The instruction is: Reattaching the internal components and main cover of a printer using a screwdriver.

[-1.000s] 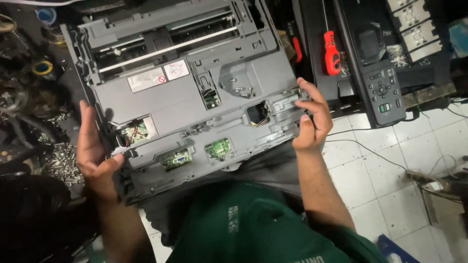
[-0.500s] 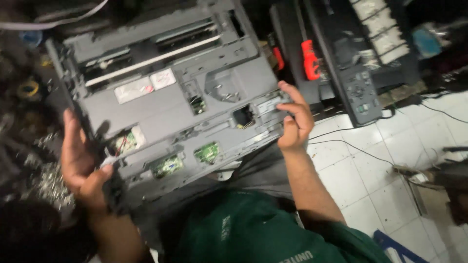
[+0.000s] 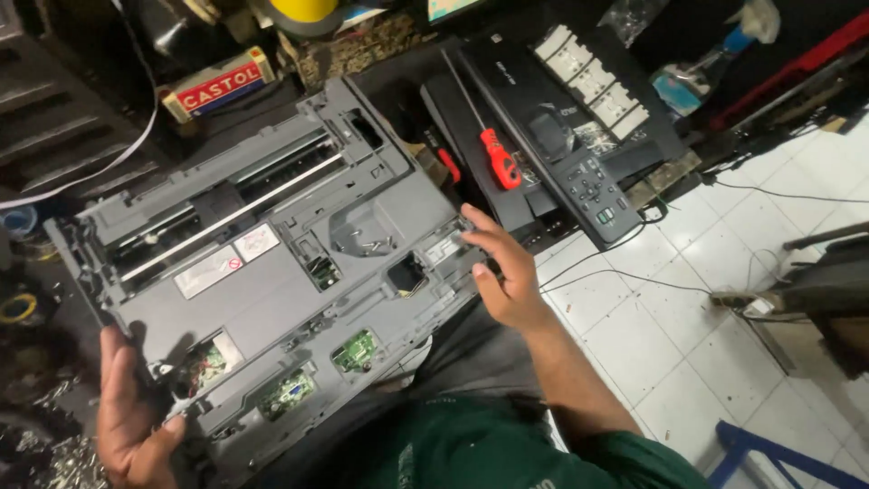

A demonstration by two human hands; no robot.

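I hold a grey printer chassis (image 3: pixel 272 290) across my lap, its covers off and its inner frame facing up. My left hand (image 3: pixel 131 417) grips the lower left corner, palm against the side wall and thumb curled under the edge. My right hand (image 3: pixel 507 272) rests at the right edge, fingers spread over the plastic there; it looks more like a steadying touch than a tight clasp, and I cannot tell whether the fingertips hook under anything.

I judge the chassis bulky and fairly heavy, stiff as a whole but brittle at its thin plastic tabs and rails. The outer side walls seem the safest places to hold, since the middle carries bare parts. I count three small green circuit boards (image 3: pixel 355 351) showing through openings along the near edge, and they should not be pressed. One metal rod (image 3: pixel 231 217) runs across the far half, and two pale labels (image 3: pixel 222 263) sit side by side below it.

Beyond the chassis lie two black printer covers (image 3: pixel 579 136), one with a button panel. Two screwdrivers with red handles (image 3: pixel 498 158) rest on them, one long and one mostly hidden. A red and white box (image 3: pixel 217 83) lies at the far left, and two thin black cables (image 3: pixel 625 276) trail over the white tiled floor (image 3: pixel 724 317).
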